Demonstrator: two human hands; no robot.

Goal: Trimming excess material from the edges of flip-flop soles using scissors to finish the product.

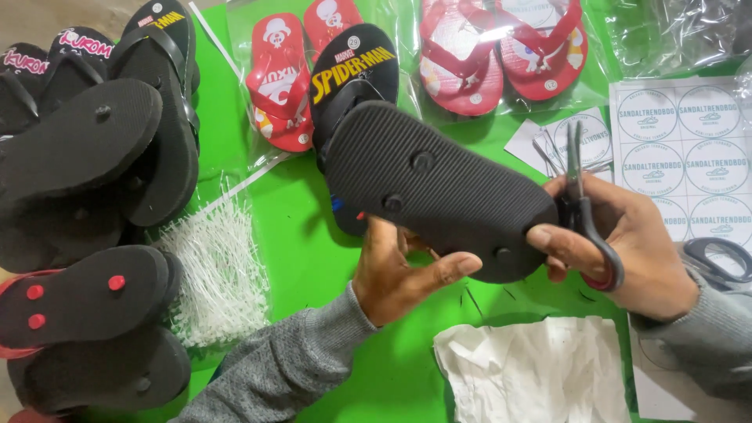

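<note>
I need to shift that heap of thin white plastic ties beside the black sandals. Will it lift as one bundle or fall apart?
The white plastic ties lie loose and splayed on the green table, unbound, so they would likely scatter. Each strand looks thin, so probably very light and bendy. Pushed, the heap would probably spread rather than slide whole.

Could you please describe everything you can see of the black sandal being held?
The black sandal looks like foam rubber. It is held sole-up above the green table, its ribbed underside showing three round strap plugs. The left hand supports it from below; the right hand, also holding scissors, grips its heel end.
</note>
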